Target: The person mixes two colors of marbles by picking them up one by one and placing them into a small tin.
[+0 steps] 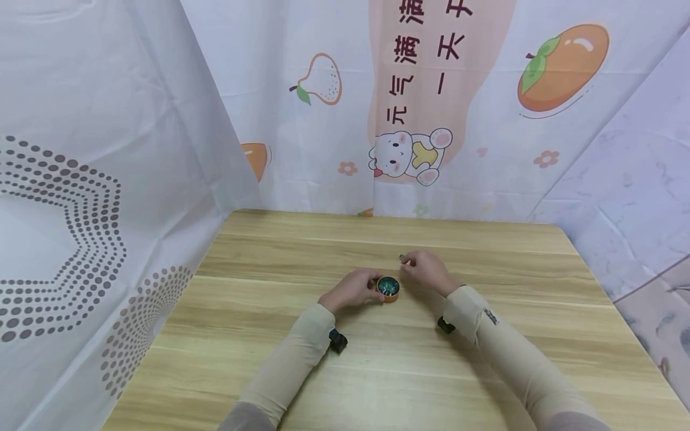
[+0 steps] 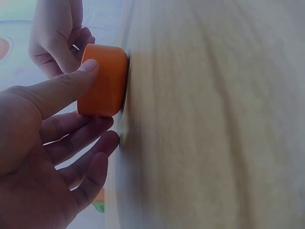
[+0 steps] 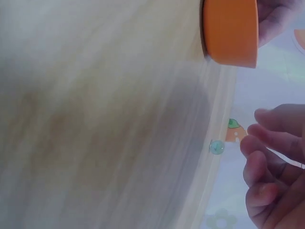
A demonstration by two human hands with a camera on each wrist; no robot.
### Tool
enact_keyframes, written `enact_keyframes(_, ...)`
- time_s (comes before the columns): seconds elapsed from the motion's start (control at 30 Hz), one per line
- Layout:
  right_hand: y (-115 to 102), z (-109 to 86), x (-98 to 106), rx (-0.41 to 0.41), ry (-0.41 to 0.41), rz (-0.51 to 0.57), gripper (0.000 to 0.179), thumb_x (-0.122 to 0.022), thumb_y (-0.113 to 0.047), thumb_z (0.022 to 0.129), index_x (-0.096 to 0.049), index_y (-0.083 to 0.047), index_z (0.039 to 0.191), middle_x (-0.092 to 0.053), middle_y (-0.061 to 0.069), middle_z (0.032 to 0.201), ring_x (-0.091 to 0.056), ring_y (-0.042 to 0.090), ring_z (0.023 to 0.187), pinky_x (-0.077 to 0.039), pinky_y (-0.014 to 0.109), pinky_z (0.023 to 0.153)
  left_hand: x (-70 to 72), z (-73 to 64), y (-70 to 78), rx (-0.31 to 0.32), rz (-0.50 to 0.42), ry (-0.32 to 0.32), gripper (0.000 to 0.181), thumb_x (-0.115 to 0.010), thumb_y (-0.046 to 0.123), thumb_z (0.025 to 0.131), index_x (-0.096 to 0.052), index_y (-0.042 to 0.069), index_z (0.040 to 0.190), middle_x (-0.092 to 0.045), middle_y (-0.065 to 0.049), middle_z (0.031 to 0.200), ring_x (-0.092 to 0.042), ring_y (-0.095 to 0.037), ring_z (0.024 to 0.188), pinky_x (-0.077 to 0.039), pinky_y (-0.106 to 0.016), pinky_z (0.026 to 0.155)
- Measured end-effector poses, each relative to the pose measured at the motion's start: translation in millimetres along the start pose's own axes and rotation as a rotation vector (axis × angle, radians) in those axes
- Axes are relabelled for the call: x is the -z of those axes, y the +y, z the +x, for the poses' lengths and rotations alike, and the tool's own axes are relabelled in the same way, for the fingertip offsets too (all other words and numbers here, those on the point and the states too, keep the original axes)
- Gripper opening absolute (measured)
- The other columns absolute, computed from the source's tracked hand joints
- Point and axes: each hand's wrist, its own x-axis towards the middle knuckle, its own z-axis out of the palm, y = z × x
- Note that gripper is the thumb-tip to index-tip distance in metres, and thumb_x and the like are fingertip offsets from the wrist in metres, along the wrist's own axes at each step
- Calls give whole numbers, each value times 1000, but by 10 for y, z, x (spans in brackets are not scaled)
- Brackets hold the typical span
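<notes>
A round orange tub stands on the wooden table, its top filled with dark green, glassy marbles. My left hand grips the tub's side; the left wrist view shows the thumb on the near wall and fingers under its lower side. One clear greenish marble lies on the table beyond the tub. Beside that marble is my right hand, its fingers loosely bent. In the right wrist view the fingertips are apart from the marble and hold nothing visible.
The wooden table reaches back to a printed curtain. A pale curtain hangs along the left side, and another along the right. Dark wrist cameras sit close above the tabletop.
</notes>
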Motion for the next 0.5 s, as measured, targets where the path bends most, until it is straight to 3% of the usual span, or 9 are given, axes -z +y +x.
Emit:
enact_keyframes(0.23,40,91,-2,-47,24,-63,18,-65,-15,90,-75,-3,97,-72,10,86,-60,18,72,-47,31,63,-1,-7,-1,8,-5,1,50,-76,25,85,-61,14,131,-69,2,115,-62,-10,102,-49,-28,90)
enact_keyframes(0.5,80,182,2,-54,2,-51,18,-63,-14,90,-75,-3,97,-73,11,89,-63,19,72,-50,34,64,2,-12,18,19,-3,4,51,-76,26,85,-61,15,132,-68,2,114,-61,-9,100,-49,-27,87)
